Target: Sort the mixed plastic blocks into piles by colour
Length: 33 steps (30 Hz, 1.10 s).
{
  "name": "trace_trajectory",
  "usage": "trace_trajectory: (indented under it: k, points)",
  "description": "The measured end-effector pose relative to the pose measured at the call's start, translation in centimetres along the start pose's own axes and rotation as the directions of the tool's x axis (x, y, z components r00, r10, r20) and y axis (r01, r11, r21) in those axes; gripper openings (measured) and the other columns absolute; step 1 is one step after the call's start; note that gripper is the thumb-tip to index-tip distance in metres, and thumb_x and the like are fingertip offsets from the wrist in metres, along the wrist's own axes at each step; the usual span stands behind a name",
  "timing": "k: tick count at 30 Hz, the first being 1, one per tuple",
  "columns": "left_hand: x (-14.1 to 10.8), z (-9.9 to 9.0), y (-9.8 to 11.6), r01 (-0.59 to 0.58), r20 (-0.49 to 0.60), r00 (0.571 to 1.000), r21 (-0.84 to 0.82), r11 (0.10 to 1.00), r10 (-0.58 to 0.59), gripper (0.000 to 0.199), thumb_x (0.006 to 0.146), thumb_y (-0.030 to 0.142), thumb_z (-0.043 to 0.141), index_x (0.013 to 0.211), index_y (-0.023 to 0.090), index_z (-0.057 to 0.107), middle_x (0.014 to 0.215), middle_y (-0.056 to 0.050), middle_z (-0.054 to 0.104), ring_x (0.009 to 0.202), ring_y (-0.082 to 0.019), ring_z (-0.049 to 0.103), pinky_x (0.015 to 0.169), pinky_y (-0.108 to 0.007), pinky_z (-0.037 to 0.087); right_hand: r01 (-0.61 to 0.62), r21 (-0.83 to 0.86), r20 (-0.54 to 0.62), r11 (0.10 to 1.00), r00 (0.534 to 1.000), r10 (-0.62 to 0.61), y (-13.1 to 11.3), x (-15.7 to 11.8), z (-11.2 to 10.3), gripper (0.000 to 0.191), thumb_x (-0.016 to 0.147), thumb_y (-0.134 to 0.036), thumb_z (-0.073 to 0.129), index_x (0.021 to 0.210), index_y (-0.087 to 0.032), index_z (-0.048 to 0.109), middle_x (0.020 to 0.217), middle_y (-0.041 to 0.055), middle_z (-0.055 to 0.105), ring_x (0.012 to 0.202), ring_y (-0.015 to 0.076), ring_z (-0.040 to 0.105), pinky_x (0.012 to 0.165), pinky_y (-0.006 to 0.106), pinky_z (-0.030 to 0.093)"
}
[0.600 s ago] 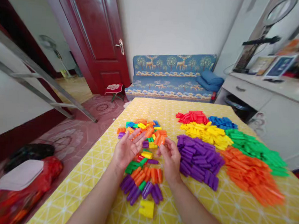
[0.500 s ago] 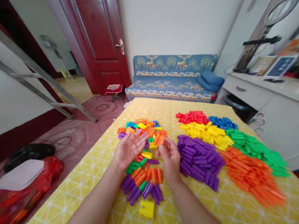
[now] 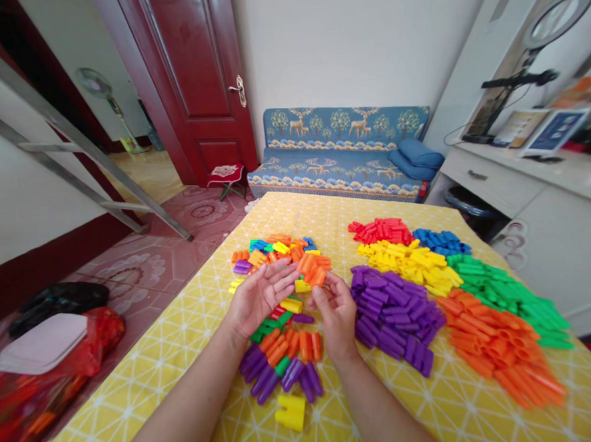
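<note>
My right hand (image 3: 338, 312) pinches an orange plastic tube block (image 3: 314, 271) between thumb and fingers, above the table. Palm up, my left hand (image 3: 256, 300) is open just left of that block, its fingertips close to it; whether they touch I cannot tell. Below the hands lies a joined figure of tube blocks, with orange blocks (image 3: 292, 345) above a fan of purple blocks (image 3: 280, 378). A single yellow block (image 3: 290, 412) rests under the fan. Mixed loose blocks (image 3: 278, 245) lie beyond my left hand, partly hidden by it.
Sorted piles stand on the right of the yellow cloth (image 3: 166, 373): purple (image 3: 394, 314), orange (image 3: 503, 347), yellow (image 3: 407, 264), green (image 3: 506, 297), red (image 3: 381, 231) and blue (image 3: 442, 242). A patterned sofa (image 3: 337, 150) is behind the table. Bags (image 3: 102, 342) lie on the floor at left.
My left hand has shifted slightly right, closer to the orange block. The block in my right hand has turned and moved a little left.
</note>
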State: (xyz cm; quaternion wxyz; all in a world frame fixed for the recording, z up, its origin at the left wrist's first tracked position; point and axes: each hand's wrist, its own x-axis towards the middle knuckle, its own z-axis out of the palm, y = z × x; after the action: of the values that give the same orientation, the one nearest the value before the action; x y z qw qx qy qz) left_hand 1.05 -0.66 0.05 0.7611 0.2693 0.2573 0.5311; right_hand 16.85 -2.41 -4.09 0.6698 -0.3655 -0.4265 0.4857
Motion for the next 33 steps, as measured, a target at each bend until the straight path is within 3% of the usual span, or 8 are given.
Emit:
trace_trajectory:
  k: [4, 11, 17, 23, 30, 33]
  points:
    - [0.4, -0.6, 0.0, -0.103, -0.073, 0.992, -0.052, 0.993, 0.099, 0.032, 0.091, 0.031, 0.049, 0.109, 0.010, 0.065, 0.120, -0.015, 0.065, 0.110, -0.021, 0.063, 0.075, -0.022, 0.056, -0.008, 0.013, 0.001, 1.000, 1.000, 0.008, 0.1, 0.1, 0.1, 0.033, 0.080, -0.035, 0.068, 0.109, -0.022, 0.057, 0.097, 0.0023, 0.066, 0.067, 0.0109, 0.057, 0.060, 0.023, 0.049]
    - [1.1, -1.6, -0.2, -0.223, -0.186, 0.961, -0.100, 0.970, 0.202, 0.019, 0.082, 0.020, 0.062, 0.099, 0.014, 0.068, 0.094, -0.007, 0.072, 0.074, -0.012, 0.067, 0.060, -0.019, 0.053, -0.022, -0.021, 0.014, 1.000, 1.000, 0.022, 0.1, -0.1, 0.2, 0.038, 0.079, -0.035, 0.069, 0.112, -0.022, 0.056, 0.104, 0.0050, 0.067, 0.082, 0.0161, 0.063, 0.066, 0.026, 0.051]
    - [1.3, -1.8, -0.8, -0.284, -0.208, 0.934, 0.057, 0.957, 0.289, 0.032, 0.066, 0.008, 0.076, 0.095, 0.016, 0.068, 0.095, -0.004, 0.072, 0.076, -0.010, 0.068, 0.064, -0.015, 0.052, -0.039, -0.046, 0.054, 0.998, 0.998, 0.042, 0.2, -0.2, 0.3, 0.038, 0.080, -0.034, 0.068, 0.113, -0.023, 0.056, 0.108, 0.0053, 0.067, 0.089, 0.0180, 0.064, 0.070, 0.028, 0.052]
    - [1.5, -2.0, -1.0, -0.289, -0.210, 0.926, 0.138, 0.947, 0.313, 0.034, 0.063, 0.008, 0.078, 0.095, 0.018, 0.068, 0.097, -0.003, 0.072, 0.083, -0.011, 0.068, 0.069, -0.017, 0.053, -0.038, -0.063, 0.055, 0.997, 0.998, 0.042, 0.2, -0.1, 0.4, 0.037, 0.079, -0.034, 0.068, 0.113, -0.022, 0.056, 0.107, 0.0057, 0.066, 0.086, 0.0172, 0.064, 0.070, 0.028, 0.052]
    - [1.7, -2.4, -1.1, -0.301, -0.221, 0.916, 0.173, 0.938, 0.335, 0.036, 0.058, 0.004, 0.077, 0.091, 0.018, 0.070, 0.090, 0.001, 0.071, 0.068, -0.004, 0.062, 0.054, -0.011, 0.044, -0.029, -0.105, 0.060, 0.994, 0.998, 0.036, 0.6, -0.2, 0.1, 0.039, 0.079, -0.035, 0.067, 0.115, -0.021, 0.056, 0.108, 0.0067, 0.065, 0.084, 0.0172, 0.063, 0.069, 0.029, 0.053]
    - [1.7, -2.5, -1.1, -0.305, -0.227, 0.912, 0.184, 0.935, 0.342, 0.034, 0.060, 0.006, 0.076, 0.091, 0.019, 0.070, 0.092, 0.000, 0.071, 0.072, -0.006, 0.062, 0.057, -0.012, 0.044, -0.040, -0.100, 0.061, 0.994, 0.997, 0.046, 0.7, -0.3, 0.1, 0.040, 0.079, -0.035, 0.067, 0.115, -0.022, 0.056, 0.109, 0.0065, 0.065, 0.086, 0.0176, 0.063, 0.071, 0.030, 0.054]
